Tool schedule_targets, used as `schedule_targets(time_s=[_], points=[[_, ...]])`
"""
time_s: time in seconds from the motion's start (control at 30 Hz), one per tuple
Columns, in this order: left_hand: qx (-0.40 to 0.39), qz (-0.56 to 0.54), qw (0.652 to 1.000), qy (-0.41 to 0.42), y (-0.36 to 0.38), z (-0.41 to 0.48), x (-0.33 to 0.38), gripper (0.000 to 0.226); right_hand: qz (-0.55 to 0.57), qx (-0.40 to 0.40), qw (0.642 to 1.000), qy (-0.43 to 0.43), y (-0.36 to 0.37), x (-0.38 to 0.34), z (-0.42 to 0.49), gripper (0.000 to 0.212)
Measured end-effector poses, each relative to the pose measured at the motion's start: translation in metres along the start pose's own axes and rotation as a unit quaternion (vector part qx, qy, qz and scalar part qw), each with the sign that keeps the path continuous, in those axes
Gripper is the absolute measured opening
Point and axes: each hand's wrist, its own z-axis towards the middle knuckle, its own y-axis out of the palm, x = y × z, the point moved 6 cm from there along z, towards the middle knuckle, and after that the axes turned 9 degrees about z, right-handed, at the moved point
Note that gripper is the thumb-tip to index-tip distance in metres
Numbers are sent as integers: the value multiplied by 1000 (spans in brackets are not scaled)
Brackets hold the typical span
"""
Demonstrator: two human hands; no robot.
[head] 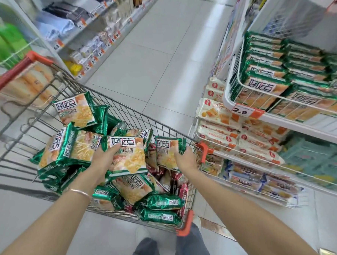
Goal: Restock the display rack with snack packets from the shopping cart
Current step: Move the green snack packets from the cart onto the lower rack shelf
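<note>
**Snack packets.** Each has glossy green foil edges, a white panel with bold dark characters at the top, and a photograph of pale yellow biscuits on the face. Many lie loose and overlapping in the wire shopping cart (123, 108), which occupies the 9 o'clock to 6 o'clock part of the view. A few maroon packets (182, 193) show beneath them at the cart's near right corner.

**Left hand** (104, 160). The fingers are curled round the left edge of a larger packet (129, 156) and grip it. The packet lies face up at 3 o'clock of the hand, above the heap. A thin bracelet (81, 192) circles that wrist.

**Right hand** (185, 158). It is closed on the lower right edge of a smaller packet (168, 150). The packet stands roughly upright at 10 o'clock of the hand, just beside the larger packet and inside the cart's right rim. Whether the two held packets touch cannot be told.

**Display rack** (229, 102). A white wire basket at 3 o'clock of the view, well apart from both hands, holds rows of stacked packets (263, 82) of the same green design. A price tag (241, 110) reading 2.9 is fixed to its front rim. Cream-and-orange packets (218, 114) fill the tier below.
</note>
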Motion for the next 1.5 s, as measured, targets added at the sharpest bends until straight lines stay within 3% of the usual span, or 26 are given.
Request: schedule_targets(time_s=[0.1,0.17,0.23,0.33,0.43,0.5,0.63,0.73,0.9,0.97,1.03,1.1,1.17,1.2,1.27,1.43,1.5], points=[[26,2,999,-21,7,-15,3,98,40,23,998,-36,-51,-28,9,57],[27,6,999,-34,24,-26,7,101,123,-29,992,6,-70,-40,14,54],[2,11,999,-50,47,-42,18,105,185,-105,976,48,-77,-51,5,34],[-76,-11,995,-59,84,-62,42,101,220,-204,949,94,-78,-55,-15,34],[-210,-89,971,-65,115,-77,66,109,270,-246,922,125,-86,-48,-29,46],[-283,-101,952,-53,132,-87,85,93,316,-246,908,124,-100,-45,-31,54],[-347,-37,936,37,163,-101,133,60,387,-209,895,73,-154,-51,-34,62],[-354,9,929,105,197,-122,179,45,418,-172,892,13,-213,-59,-39,47],[-348,44,920,173,285,-157,252,28,451,-70,888,-52,-327,-57,-29,59],[-361,69,911,187,328,-171,278,32,443,-28,894,-62,-377,-51,-25,102],[-361,116,903,201,367,-183,300,60,432,7,898,-82,-427,-41,-14,119],[-371,153,891,214,409,-191,318,102,432,19,897,-91,-471,-31,-10,95],[-371,178,877,247,456,-191,339,123,434,6,895,-101,-512,-21,-4,46],[-363,198,876,249,472,-200,348,130,433,-4,895,-107,-531,-17,2,36],[-324,216,882,265,502,-211,365,139,423,0,899,-113,-565,-9,11,34],[-236,270,872,332,551,-210,397,120,374,-26,921,-107,-608,7,60,61],[-218,294,864,345,557,-199,399,122,348,-48,931,-102,-612,12,80,64]])
